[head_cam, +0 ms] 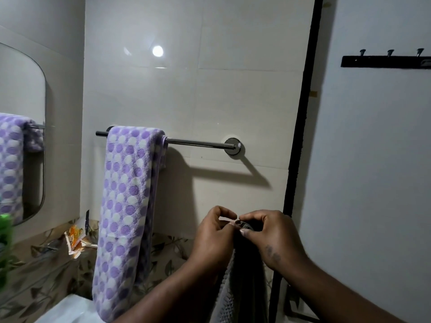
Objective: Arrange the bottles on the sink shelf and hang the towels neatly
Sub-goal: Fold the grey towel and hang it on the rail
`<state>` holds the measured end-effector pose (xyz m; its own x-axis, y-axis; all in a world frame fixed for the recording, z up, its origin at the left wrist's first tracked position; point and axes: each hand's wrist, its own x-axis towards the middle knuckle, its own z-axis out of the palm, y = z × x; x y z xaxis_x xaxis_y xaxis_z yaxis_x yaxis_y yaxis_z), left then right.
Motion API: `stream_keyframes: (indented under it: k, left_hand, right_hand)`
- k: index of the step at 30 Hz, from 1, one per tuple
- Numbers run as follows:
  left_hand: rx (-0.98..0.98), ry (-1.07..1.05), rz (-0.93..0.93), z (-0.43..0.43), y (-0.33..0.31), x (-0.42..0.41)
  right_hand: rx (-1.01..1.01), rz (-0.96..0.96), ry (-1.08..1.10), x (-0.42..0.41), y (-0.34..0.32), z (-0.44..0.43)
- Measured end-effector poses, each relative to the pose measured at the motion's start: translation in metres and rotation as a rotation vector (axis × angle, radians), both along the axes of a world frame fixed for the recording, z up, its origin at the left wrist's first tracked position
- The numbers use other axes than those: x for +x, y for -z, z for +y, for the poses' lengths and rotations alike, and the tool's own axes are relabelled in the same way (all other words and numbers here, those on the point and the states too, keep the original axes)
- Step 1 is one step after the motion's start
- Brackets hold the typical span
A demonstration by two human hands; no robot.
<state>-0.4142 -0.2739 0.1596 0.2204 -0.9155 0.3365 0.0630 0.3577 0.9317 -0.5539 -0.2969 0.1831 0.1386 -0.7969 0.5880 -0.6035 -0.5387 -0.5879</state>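
Observation:
A purple and white dotted towel (127, 206) hangs folded over the left end of a chrome towel bar (198, 143) on the tiled wall. Below the bar's right end, my left hand (213, 236) and my right hand (271, 238) pinch the top edge of a dark grey towel (240, 287), which hangs down between my forearms. Both hands hold it close together, fingertips almost touching. The right half of the bar is bare. No bottle is clearly seen; a blurred green object (5, 243) shows at the left edge.
A mirror (21, 108) on the left wall reflects the dotted towel. An orange sachet (75, 238) lies on the patterned ledge. A white sink rim (67, 308) shows at the bottom. A black hook rack (384, 60) hangs on the door at right, past a black frame (300, 136).

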Motion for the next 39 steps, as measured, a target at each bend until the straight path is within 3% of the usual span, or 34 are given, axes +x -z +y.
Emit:
stream_keyframes:
  k: [4, 9, 14, 21, 24, 28, 34, 39]
  left_hand:
    - [-0.142, 0.074, -0.071, 0.0, -0.001, 0.015]
    - [-0.35, -0.109, -0.738, -0.002, 0.011, 0.045]
    - [-0.394, -0.066, -0.919, -0.005, 0.022, 0.066]
    - [-0.328, -0.122, -0.914, 0.004, 0.036, 0.113]
    - [-0.373, -0.243, -0.869, 0.007, 0.043, 0.133]
    - [-0.495, -0.336, -0.627, 0.012, 0.033, 0.146]
    - [-0.596, -0.231, -0.284, 0.018, -0.015, 0.143]
    - [-0.706, -0.258, -0.309, 0.019, -0.065, 0.132]
  right_hand:
    - [0.14, -0.241, -0.144, -0.009, -0.018, -0.006]
    - [0.254, -0.449, -0.19, -0.015, -0.055, -0.011]
    - [0.199, -0.52, -0.188, -0.02, -0.092, -0.013]
    - [0.118, -0.642, -0.148, -0.046, -0.126, -0.026]
    - [0.117, -0.668, -0.139, -0.057, -0.132, -0.03]
    - [0.167, -0.666, -0.153, -0.066, -0.128, -0.033]
    - [0.238, -0.697, -0.155, -0.078, -0.117, -0.035]
    - [0.297, -0.74, -0.151, -0.087, -0.109, -0.035]
